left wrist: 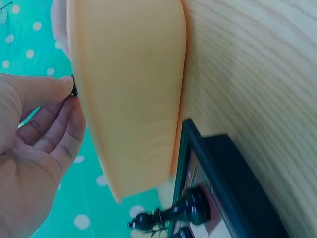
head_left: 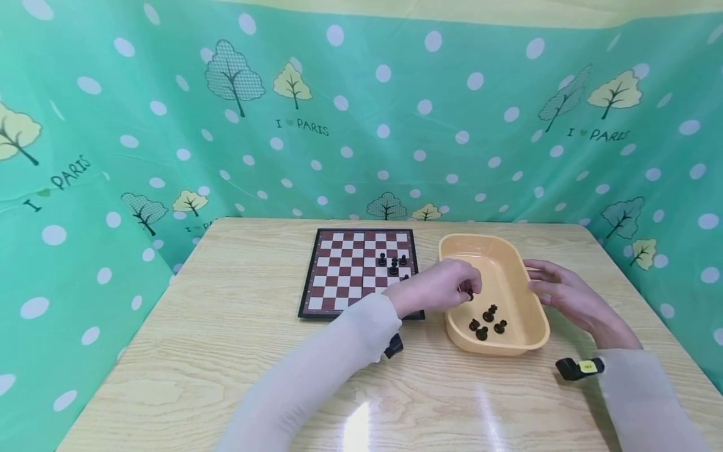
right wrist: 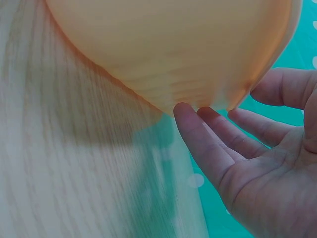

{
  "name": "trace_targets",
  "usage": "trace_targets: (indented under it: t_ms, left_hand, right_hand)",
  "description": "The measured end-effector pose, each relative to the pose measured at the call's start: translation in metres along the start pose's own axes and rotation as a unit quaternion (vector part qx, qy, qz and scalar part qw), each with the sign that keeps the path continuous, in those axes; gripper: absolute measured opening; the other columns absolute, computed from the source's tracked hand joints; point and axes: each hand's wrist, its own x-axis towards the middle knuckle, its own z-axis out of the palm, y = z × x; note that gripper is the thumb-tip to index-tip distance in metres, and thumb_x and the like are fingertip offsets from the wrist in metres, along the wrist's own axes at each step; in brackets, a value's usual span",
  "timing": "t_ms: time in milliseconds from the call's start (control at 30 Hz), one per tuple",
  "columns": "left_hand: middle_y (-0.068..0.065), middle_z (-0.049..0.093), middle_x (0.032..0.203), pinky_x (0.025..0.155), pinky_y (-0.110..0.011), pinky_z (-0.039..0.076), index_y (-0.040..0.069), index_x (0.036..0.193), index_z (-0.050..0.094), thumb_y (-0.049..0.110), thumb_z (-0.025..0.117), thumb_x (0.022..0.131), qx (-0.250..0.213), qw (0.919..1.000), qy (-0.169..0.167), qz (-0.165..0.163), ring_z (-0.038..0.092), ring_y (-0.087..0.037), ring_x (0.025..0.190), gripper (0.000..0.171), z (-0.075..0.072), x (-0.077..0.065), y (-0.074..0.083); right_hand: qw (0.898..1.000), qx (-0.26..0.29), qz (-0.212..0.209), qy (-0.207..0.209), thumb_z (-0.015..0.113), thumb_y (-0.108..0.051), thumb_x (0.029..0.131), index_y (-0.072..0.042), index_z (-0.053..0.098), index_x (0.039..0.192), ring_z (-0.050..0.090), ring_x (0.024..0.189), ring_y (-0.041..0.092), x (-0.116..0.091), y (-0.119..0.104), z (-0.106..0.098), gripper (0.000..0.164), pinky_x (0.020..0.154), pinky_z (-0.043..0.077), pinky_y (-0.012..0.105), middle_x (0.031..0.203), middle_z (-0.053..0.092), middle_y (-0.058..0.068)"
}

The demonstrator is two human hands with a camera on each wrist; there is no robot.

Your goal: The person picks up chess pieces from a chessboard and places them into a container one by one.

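My left hand [head_left: 452, 284] reaches over the near left side of an orange plastic tub [head_left: 531, 320]. Its thumb and fingers pinch a small black chess piece [left wrist: 74, 85], mostly covered by the fingertips. Several black chess pieces [head_left: 482, 333] lie in the tub's near half. Along the tub's outer right wall, my right hand [right wrist: 267, 153] has its fingers spread and fairly straight, the fingertips at the wall and rim. Left of the tub is a chessboard [head_left: 339, 267] with several black pieces [head_left: 393, 267] upright on its right side; my left forearm hides its near right part.
Both things stand on a light wooden table [head_left: 186, 351]. A green dotted curtain [head_left: 384, 157] hangs behind and along the sides. The board's raised black edge [left wrist: 223, 183] lies close to the tub's left wall. A black wrist camera [head_left: 576, 369] sits at my right wrist.
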Motion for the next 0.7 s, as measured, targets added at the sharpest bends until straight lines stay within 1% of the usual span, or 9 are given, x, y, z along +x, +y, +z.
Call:
trace_targets:
  t_ms: [167, 300, 467, 700]
  left_hand:
    - [0.009, 0.060, 0.087, 0.073, -0.006, 0.040, 0.008, 0.096, 0.068, -0.001, 0.065, 0.083, 0.018, 0.9997, -0.013, 0.008, 0.052, 0.000, 0.080, 0.016, 0.009, 0.009, 0.001]
    - [0.009, 0.060, 0.087, 0.072, -0.007, 0.040, 0.009, 0.096, 0.069, -0.001, 0.065, 0.083, 0.027, 0.9993, -0.025, -0.002, 0.052, 0.000, 0.079, 0.016, 0.014, 0.014, 0.001]
    - [0.011, 0.059, 0.085, 0.072, -0.007, 0.040, 0.011, 0.095, 0.069, -0.001, 0.066, 0.082, 0.030, 0.9984, -0.042, -0.021, 0.052, 0.001, 0.079, 0.018, 0.020, 0.019, 0.001]
    - [0.011, 0.059, 0.084, 0.072, -0.008, 0.040, 0.014, 0.092, 0.068, -0.003, 0.066, 0.080, 0.044, 0.9969, -0.051, -0.040, 0.052, -0.001, 0.080, 0.021, 0.027, 0.024, 0.001]
  right_hand:
    - [1.000, 0.002, 0.002, -0.002, 0.051, -0.014, 0.098, 0.003, 0.013, 0.150, 0.057, 0.101, 0.001, 0.000, 0.000, 0.000, 0.065, 0.085, 0.051, 0.022, 0.143, 0.029, 0.032]
    - [1.000, -0.005, 0.006, -0.002, 0.050, -0.014, 0.099, 0.002, 0.012, 0.150, 0.057, 0.101, 0.001, 0.002, 0.000, -0.001, 0.066, 0.085, 0.051, 0.023, 0.144, 0.028, 0.031]
    - [1.000, -0.007, 0.006, -0.002, 0.050, -0.015, 0.099, 0.001, 0.012, 0.150, 0.057, 0.101, 0.002, 0.002, 0.000, -0.001, 0.066, 0.085, 0.051, 0.023, 0.144, 0.029, 0.031]
    - [1.000, -0.004, 0.001, -0.001, 0.051, -0.016, 0.099, 0.003, 0.013, 0.150, 0.057, 0.101, 0.001, 0.001, 0.001, -0.002, 0.066, 0.085, 0.051, 0.022, 0.143, 0.029, 0.032]
